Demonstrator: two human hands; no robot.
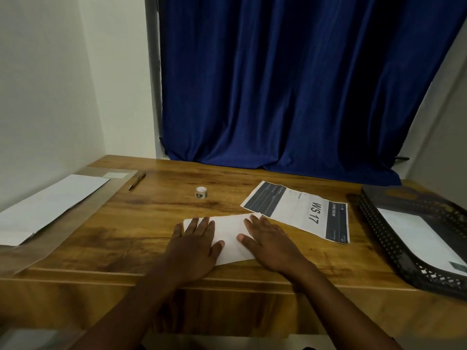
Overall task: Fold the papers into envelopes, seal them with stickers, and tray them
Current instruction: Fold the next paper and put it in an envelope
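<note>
Both hands, left hand and right hand, lie flat with fingers straight on the folded white paper low-center on the wooden tabletop, probably pressing a crease, gripping nothing.

1. Both hands lie flat on the folded paper at the near middle of the worktop, filling that spot.
2. Bare wood runs from the left hand out to the loose sheets at the left edge.
3. A pen and a small sticker roll stand apart on the far left half.
4. A printed sheet touches the folded paper's far right corner.
5. The black tray blocks the right edge; a bare strip separates it from the printed sheet.
6. A blue curtain closes the back.
</note>
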